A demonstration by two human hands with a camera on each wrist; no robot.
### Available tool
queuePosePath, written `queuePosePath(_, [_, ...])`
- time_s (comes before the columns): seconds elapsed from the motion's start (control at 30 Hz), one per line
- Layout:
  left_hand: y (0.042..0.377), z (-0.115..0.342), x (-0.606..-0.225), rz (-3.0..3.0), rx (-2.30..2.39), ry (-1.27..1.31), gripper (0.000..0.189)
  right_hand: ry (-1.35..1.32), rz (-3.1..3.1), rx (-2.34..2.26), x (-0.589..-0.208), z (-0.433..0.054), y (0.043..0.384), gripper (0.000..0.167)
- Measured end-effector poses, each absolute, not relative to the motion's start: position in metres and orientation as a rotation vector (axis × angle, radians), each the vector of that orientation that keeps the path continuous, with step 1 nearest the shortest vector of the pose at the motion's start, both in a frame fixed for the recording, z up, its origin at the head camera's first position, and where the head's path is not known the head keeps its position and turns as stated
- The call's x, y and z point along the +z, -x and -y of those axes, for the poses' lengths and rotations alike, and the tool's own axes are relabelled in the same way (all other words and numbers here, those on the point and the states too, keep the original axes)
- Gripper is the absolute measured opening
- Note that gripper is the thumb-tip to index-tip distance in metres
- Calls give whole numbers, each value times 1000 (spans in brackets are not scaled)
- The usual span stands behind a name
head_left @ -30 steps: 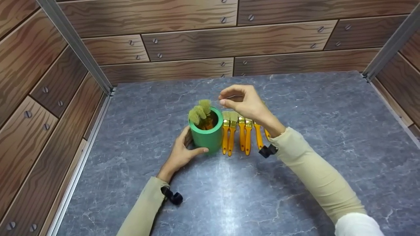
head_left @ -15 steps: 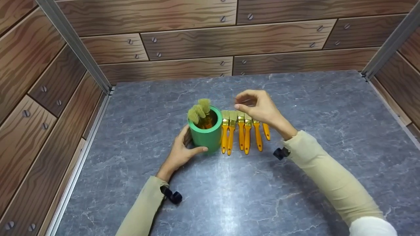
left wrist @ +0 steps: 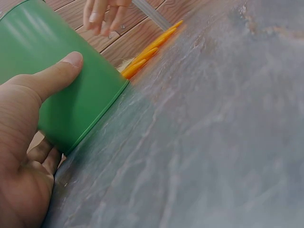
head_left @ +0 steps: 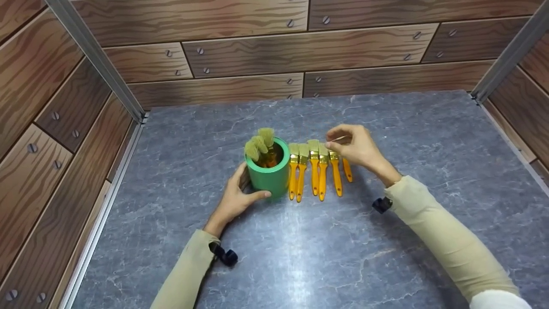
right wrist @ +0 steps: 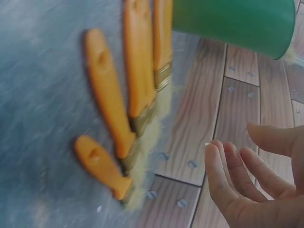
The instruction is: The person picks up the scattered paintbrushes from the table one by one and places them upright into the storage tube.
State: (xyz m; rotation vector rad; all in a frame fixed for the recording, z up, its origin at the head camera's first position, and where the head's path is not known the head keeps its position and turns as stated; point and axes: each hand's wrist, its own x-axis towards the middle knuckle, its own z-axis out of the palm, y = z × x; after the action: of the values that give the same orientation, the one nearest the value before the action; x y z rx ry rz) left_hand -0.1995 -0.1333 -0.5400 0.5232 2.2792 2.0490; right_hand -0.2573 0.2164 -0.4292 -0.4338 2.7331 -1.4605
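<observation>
My left hand (head_left: 238, 195) grips a green cylindrical cup (head_left: 269, 182) low on its side, thumb across the front and fingers behind. Several paintbrushes (head_left: 259, 146) stand in the cup, pale bristles up. To its right, a row of paintbrushes (head_left: 315, 171) with orange handles lies on the table, bristles pointing away from me. Above the right end of that row hovers my right hand (head_left: 356, 143), fingers loosely bent and holding nothing. In the right wrist view, a gap shows between the thumb and fingers of this hand (right wrist: 256, 175), and the shortest brush (right wrist: 102, 166) lies nearest to it.
The grey marbled tabletop (head_left: 180, 171) is bounded by wood-patterned walls (head_left: 248, 56) at the back and both sides. Metal corner posts (head_left: 96, 56) rise at the back left and back right. Each wrist carries a small black camera (head_left: 381, 205).
My right hand has moved right and toward me, away from the cup to over the right-end brushes. The left hand and the cup have stayed in place.
</observation>
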Motion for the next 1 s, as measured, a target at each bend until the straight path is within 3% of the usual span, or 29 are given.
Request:
queuePosePath(0.53, [199,135,-540,-2285,2031,-503,104,366,-2857,-1275,-459,-237,266,30])
queuePosePath(1.0, [200,133,-539,-2288,2043,-496,108,269,-2939,-1131,-477,-251,274,25])
